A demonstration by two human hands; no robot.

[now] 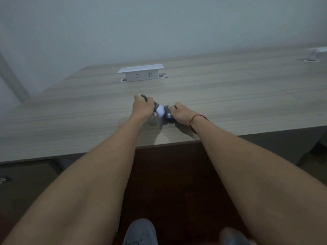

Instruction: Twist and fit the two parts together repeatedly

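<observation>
Both arms reach out over the near edge of the wooden surface. The left hand is curled round one end of a dark object with a white middle, and the right hand grips its other end, which bears white lettering. What the object is cannot be told. It sits near the near edge, roughly midway along. A white socket box stands towards the far edge. A red string circles the right wrist.
</observation>
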